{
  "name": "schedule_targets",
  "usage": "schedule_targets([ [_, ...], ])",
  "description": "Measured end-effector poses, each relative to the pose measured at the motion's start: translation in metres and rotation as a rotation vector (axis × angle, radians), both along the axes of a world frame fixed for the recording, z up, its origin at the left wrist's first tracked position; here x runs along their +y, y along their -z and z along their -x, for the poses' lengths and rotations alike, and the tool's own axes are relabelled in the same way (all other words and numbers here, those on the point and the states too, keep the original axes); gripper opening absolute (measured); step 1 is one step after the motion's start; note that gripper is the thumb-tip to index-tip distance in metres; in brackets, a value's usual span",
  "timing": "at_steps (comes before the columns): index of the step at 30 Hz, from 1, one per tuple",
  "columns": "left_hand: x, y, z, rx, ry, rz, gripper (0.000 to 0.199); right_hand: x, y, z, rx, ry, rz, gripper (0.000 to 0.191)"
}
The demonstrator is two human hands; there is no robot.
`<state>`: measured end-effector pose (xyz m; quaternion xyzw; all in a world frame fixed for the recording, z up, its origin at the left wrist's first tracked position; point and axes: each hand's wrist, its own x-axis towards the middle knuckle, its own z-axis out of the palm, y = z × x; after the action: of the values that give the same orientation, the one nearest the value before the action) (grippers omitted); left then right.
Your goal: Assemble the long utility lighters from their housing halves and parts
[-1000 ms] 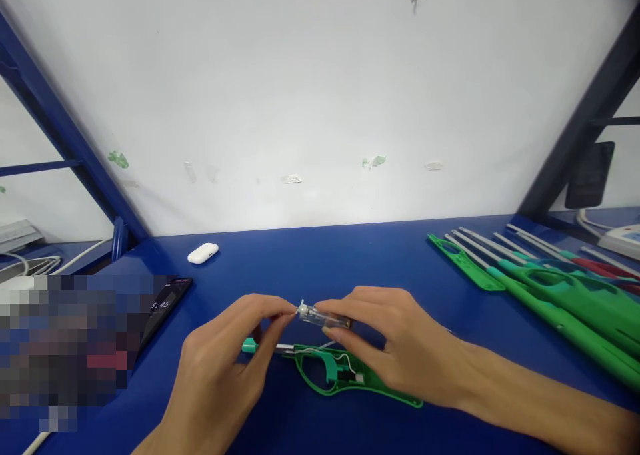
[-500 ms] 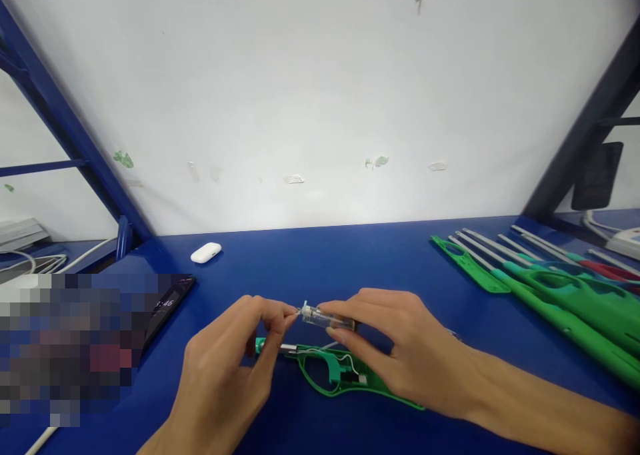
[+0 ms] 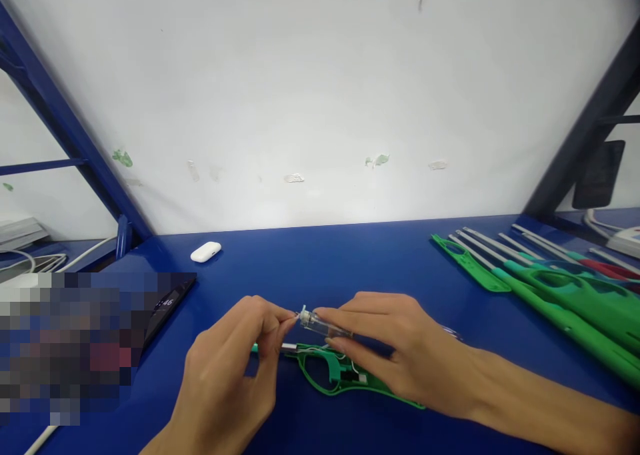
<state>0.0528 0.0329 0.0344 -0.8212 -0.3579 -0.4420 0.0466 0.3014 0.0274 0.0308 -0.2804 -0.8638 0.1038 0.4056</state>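
My right hand [image 3: 395,338] grips a small clear fuel tank [image 3: 325,326] between thumb and fingers, its white valve end pointing left. Thumb and forefinger of my left hand [image 3: 235,362] are pinched together right at that valve; whatever is between them is too small to make out. Below both hands lies an opened green lighter shell [image 3: 330,390] with a teal trigger piece, a thin white wire and a metal tube [image 3: 289,348] running left behind my left fingers. The shell's right part is covered by my right hand.
Several long green lighters [image 3: 560,308] with metal tubes lie at the right, beside a loose green half shell [image 3: 473,265]. A white earbud case [image 3: 206,252] rests at the back left. A dark phone [image 3: 167,305] lies at the left. A white wall stands behind the blue table [image 3: 320,262].
The clear tank has tilted a little, and its valve end has dropped slightly. My left hand has shifted slightly, still pinching at the valve.
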Motion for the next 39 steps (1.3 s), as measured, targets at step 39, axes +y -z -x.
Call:
schedule_targets([
  [39,-0.015,0.005,-0.010,0.017,-0.177,0.043,0.017,0.004,-0.015,-0.024,-0.191,0.028,0.227,0.043],
])
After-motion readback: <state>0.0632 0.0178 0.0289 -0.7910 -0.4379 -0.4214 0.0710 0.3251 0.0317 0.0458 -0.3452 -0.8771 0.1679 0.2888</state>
